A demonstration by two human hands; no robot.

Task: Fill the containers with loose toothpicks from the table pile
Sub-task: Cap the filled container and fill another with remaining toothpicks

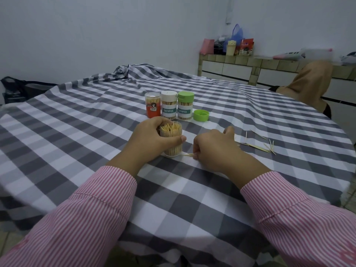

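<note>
Left hand [154, 137] around container [172, 139]

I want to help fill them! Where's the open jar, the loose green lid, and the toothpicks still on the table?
Open jar [171, 132], head view: its clear wall near the top.
Green lid [201, 115], head view: its side.
Toothpicks [256, 146], head view: middle of the scattered bunch.

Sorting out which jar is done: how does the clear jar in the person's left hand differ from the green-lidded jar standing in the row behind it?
The clear plastic toothpick jar is open, with toothpick tips poking above its rim; the green-lidded toothpick jar is capped. The clear jar is gripped by the left hand; the green-lidded one stands untouched. The green-lidded jar shows a "TOOTHPICK" label; none shows on the clear one. Both stand upright, holding toothpicks.
</note>
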